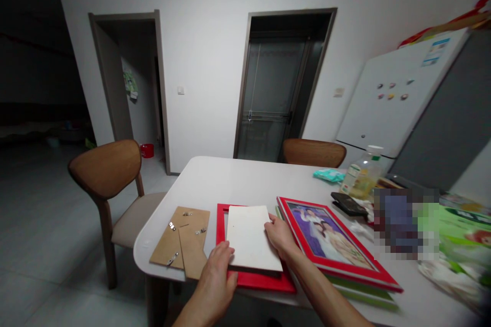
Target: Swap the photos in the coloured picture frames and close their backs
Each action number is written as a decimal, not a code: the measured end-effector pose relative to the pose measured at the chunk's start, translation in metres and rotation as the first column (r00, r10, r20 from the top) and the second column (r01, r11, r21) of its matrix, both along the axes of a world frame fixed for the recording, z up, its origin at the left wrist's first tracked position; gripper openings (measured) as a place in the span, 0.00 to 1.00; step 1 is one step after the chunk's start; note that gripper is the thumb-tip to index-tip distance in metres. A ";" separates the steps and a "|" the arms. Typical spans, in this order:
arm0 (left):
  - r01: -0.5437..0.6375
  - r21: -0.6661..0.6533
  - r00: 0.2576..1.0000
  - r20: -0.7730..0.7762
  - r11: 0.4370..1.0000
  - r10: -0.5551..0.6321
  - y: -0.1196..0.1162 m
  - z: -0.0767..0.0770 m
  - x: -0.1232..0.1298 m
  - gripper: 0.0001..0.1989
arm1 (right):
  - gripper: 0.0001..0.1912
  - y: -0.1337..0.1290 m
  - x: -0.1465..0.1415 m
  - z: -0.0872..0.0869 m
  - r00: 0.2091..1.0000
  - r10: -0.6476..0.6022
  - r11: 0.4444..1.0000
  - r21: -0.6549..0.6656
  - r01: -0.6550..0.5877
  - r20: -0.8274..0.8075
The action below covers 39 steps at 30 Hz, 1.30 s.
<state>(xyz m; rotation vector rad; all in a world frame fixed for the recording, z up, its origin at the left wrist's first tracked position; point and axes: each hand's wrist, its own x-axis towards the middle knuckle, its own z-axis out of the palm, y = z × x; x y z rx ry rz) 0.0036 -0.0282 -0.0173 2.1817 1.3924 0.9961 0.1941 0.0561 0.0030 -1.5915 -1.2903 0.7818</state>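
A white rectangular board (251,237) is held between my two hands, over a red frame (264,282) near the table's front edge. My left hand (220,271) grips the board's lower left side, fingers closed along its edge. At the board's right edge, my right hand (280,235) holds it with the fingers closed. To the left lies a brown backing board (166,245) with metal clips and a stand flap. A larger red frame with a photo (326,235) rests on the right, on top of a green-edged item (360,292).
On the white table (230,176) at the right are a black item (349,204), a large bottle (362,173), a teal packet (329,176) and green packaging (456,235). Wooden chairs stand at the left (107,168) and the far side (314,152).
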 end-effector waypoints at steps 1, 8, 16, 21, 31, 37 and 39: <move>0.008 0.006 1.000 -0.020 1.000 -0.007 0.000 0.000 0.000 0.21 | 0.26 0.000 -0.001 0.000 1.000 0.004 1.000 -0.001 -0.004 0.013; 0.040 -0.043 0.992 -0.122 0.998 -0.045 -0.004 0.013 0.000 0.21 | 0.24 0.001 -0.008 0.003 0.962 0.047 0.999 -0.024 -0.042 0.269; 0.063 -0.093 0.976 -0.203 0.994 -0.081 -0.006 0.028 0.001 0.13 | 0.16 0.001 -0.012 0.010 0.859 0.030 0.999 -0.046 -0.007 0.512; 0.057 -0.114 0.971 -0.223 0.992 -0.082 -0.009 0.030 0.001 0.12 | 0.19 -0.007 -0.018 0.012 0.710 0.023 0.997 -0.066 0.033 0.703; 0.060 -0.077 0.956 -0.284 0.995 -0.079 -0.006 0.027 0.001 0.13 | 0.21 -0.013 -0.015 0.005 0.626 -0.031 0.999 0.032 0.011 0.779; 0.093 -0.065 0.961 -0.254 0.994 -0.107 -0.014 0.026 -0.003 0.12 | 0.22 -0.020 -0.008 -0.006 0.649 -0.021 0.993 0.093 -0.077 0.760; 0.118 -0.053 0.959 -0.253 0.992 -0.127 -0.016 0.023 -0.005 0.13 | 0.21 -0.025 -0.008 -0.008 0.653 -0.011 0.989 0.104 -0.103 0.757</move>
